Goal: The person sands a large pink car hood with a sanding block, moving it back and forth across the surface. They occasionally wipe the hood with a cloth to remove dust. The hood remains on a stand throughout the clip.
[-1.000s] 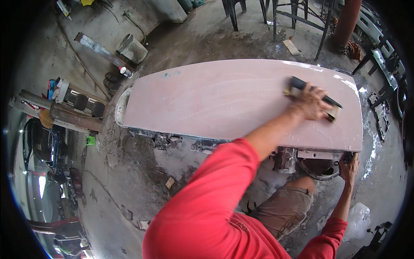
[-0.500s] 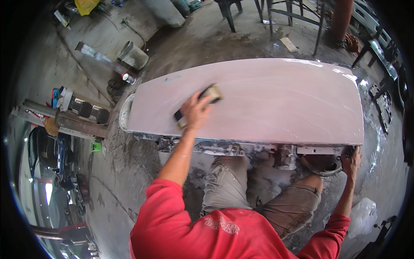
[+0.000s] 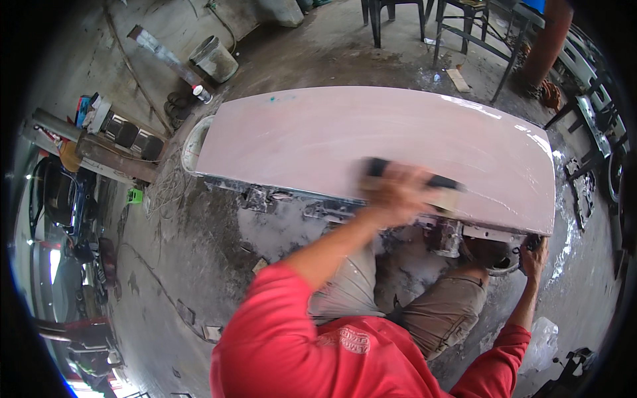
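A long panel (image 3: pixel 318 126) with a smooth pale-pink coat lies flat in front of me, wet and shiny along its right side. My left hand (image 3: pixel 398 196) is closed over a long sanding block (image 3: pixel 444 186), black with a tan side, pressed on the panel near its front edge. Motion blurs both hand and block. At the panel's near right corner, my right hand (image 3: pixel 536 257) wraps round the edge, beside a small dark part I cannot make out. Its fingertips are partly hidden.
A white tub (image 3: pixel 192 147) stands under the panel's left end, and a bucket (image 3: pixel 505 265) under its right. Further off are a grey bucket (image 3: pixel 215 60), a white bottle (image 3: pixel 202 94) and dark plastic chairs (image 3: pixel 398 14). A clear plastic bag (image 3: pixel 541 345) lies at lower right.
My left hand has swept the sanding block rightward and nearer to me, from the panel's left half to its front edge right of the middle. My right hand stays at the corner.
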The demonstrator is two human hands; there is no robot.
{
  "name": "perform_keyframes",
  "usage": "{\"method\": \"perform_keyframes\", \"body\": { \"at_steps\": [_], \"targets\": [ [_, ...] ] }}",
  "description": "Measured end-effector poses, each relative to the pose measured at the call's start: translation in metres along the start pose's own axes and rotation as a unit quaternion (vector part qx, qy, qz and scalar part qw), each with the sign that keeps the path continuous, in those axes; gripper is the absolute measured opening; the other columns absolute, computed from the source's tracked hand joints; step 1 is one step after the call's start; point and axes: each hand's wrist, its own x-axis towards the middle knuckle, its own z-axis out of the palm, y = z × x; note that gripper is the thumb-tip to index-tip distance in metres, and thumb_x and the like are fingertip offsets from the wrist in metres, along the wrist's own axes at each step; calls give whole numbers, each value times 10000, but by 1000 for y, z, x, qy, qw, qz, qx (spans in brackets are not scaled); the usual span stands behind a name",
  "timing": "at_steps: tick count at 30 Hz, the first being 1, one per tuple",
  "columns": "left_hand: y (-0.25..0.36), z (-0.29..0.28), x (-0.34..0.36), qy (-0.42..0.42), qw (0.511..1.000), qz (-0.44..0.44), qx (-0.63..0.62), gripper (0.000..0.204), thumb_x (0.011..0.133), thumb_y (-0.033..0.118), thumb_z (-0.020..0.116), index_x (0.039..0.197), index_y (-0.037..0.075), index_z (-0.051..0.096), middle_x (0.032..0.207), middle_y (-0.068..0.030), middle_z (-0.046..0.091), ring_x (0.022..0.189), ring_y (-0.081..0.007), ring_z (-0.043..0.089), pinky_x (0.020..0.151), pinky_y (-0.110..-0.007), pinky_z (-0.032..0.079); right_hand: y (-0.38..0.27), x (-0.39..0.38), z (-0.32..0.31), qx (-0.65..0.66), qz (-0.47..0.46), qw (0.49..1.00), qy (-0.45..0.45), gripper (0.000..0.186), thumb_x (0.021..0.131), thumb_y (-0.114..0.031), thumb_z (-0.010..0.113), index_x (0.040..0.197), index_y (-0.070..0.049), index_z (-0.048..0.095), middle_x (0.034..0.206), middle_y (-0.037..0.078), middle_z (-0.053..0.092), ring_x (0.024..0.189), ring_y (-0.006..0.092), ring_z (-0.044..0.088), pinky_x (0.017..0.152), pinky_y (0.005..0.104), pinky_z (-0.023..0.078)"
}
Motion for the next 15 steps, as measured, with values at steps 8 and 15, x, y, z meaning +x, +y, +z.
{"method": "perform_keyframes", "body": {
  "at_steps": [8,15],
  "targets": [
    [-275,-224,-135,-24,656,-680,327,444,1087,423,654,1529,373,645,1496,-141,635,1358,-396,608,1107,-710,446,17,6,12,-99,-11,995,15,833,849,-260,812,1580,-37,482,1515,259,597,1410,499,546,1220,573,406],
    [44,136,152,34,987,-157,-28,408,1038,513,677,1235,195,839,1522,-209,633,1418,-434,555,1221,-677,340,34,10,10,-64,21,997,-28,886,810,-227,838,1592,-18,478,1504,275,599,1418,495,550,1217,564,420]
  ]
}}
